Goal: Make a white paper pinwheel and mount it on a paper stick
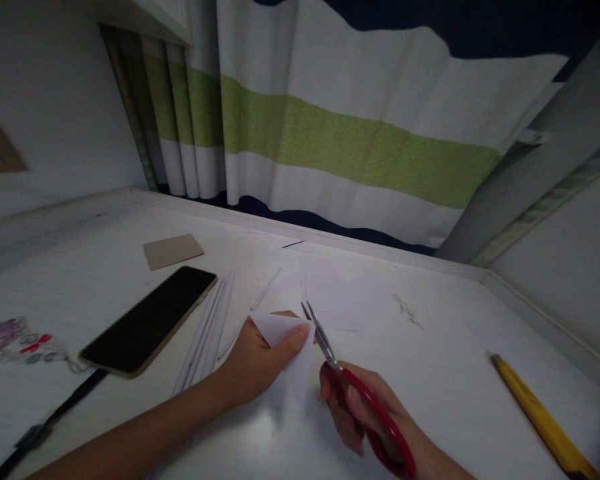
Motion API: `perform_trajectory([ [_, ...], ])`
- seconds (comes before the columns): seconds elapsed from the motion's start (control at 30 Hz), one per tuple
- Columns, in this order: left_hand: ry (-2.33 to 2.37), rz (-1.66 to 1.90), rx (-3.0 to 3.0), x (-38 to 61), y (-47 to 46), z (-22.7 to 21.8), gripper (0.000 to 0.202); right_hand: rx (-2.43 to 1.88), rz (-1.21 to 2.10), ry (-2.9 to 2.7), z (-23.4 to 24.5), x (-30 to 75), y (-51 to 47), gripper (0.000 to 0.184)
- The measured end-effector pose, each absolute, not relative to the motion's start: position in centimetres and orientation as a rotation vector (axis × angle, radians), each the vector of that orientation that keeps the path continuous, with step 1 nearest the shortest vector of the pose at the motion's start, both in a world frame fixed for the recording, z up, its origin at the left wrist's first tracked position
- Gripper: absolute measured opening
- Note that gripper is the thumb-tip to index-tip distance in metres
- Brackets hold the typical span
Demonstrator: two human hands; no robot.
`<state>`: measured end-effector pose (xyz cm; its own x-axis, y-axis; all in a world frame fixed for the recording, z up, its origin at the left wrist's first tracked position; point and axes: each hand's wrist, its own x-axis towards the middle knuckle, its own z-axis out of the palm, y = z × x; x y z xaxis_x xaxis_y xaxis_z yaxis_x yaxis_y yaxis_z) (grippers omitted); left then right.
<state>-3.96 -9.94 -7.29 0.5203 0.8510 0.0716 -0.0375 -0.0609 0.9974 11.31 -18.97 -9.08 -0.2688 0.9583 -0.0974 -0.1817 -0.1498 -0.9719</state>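
Note:
A folded piece of white paper (300, 370) is pinched between the thumb and fingers of my left hand (263, 360), held above the white table. My right hand (363, 400) grips a pair of scissors (377, 417) by its red handles. The metal blades point up and away, slightly parted, right beside the paper's right edge near my left thumb. Whether the blades touch the paper I cannot tell. Behind the hands, loose white paper sheets (347, 293) lie flat on the table.
At left lie a black-screened phone (150, 323), a trinket strap (23, 343), a black cable (75, 400) and a cardboard piece (174, 251). Clear thin strips (205, 333) lie next to the phone. A yellow utility knife (540, 410) rests at right, small sticks (406, 310) farther back. A striped curtain (340, 140) hangs behind.

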Motion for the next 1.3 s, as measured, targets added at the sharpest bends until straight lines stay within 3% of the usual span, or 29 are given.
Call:
perform_trajectory([
  [1.3, 0.667, 0.829, 1.502, -4.1, -9.7, -7.8, 0.025, -1.083, 1.555, -1.155, -8.5, 11.3, -19.2, 0.036],
])
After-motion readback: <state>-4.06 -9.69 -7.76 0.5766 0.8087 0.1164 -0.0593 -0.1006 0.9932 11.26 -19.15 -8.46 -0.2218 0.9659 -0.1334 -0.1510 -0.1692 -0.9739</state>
